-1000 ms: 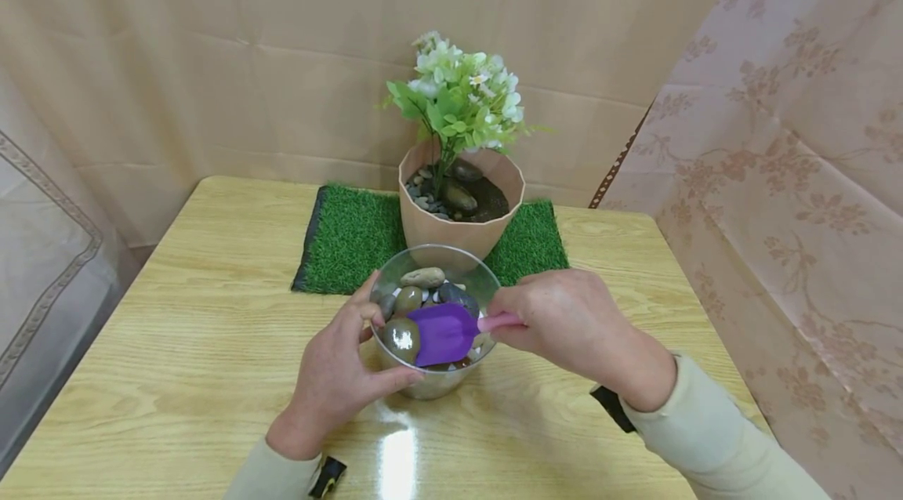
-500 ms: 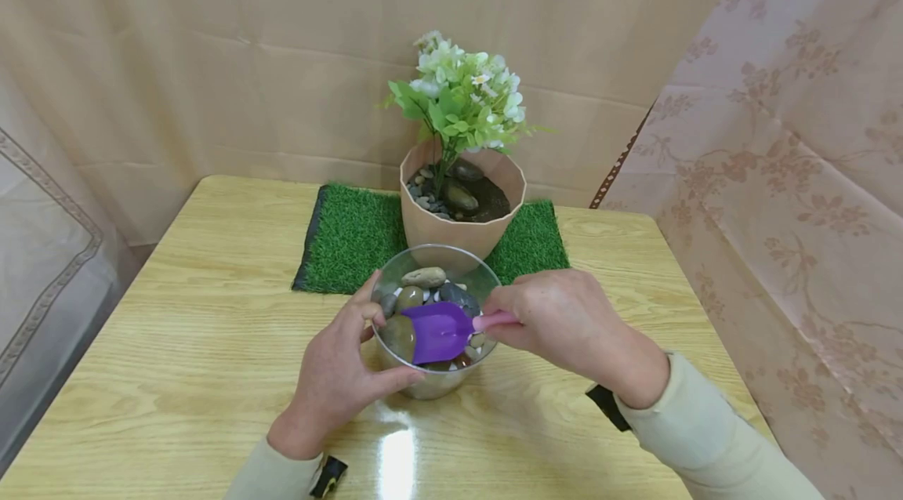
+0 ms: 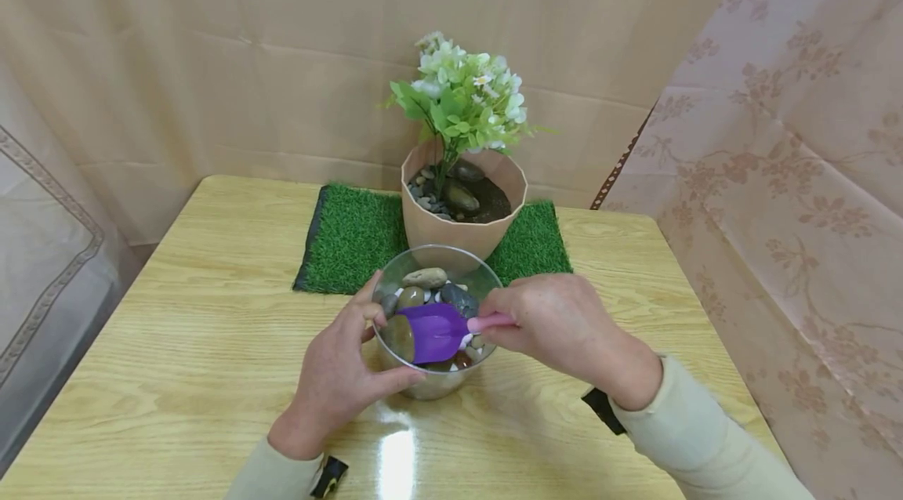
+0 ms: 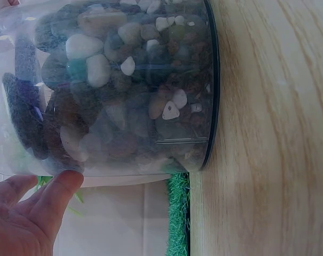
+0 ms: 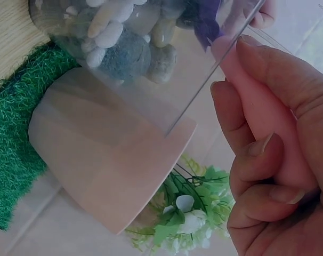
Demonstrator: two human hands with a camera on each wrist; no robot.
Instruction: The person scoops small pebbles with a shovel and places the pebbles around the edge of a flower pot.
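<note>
A clear round container [image 3: 439, 385] of mixed stones stands on the table. My left hand [image 3: 331, 375] holds it from the left, thumb on the near side and fingers curled at the rim. In my right hand [image 3: 557, 327] is a small shovel with a purple blade [image 3: 433, 334]; the fingers wrap its pink handle [image 5: 265, 117]. The blade lies inside the container over the stones, its front edge against a big brown stone [image 3: 399, 337] on the left. A long grey stone [image 3: 426, 277] and a dark stone [image 3: 460, 299] show behind the blade. Smaller white pebbles [image 4: 97, 69] show through the wall.
Just behind the container stands a peach flowerpot [image 3: 451, 232] with white flowers [image 3: 469, 85], stones and dark soil. It rests on a green turf mat [image 3: 353, 237]. Beige curtain hangs behind the wooden table [image 3: 233, 304]; patterned cloth [image 3: 797, 194] hangs at the right.
My right hand and the shovel have shifted slightly left, the blade sliding further toward the big brown stone. The left hand keeps its hold on the container.
</note>
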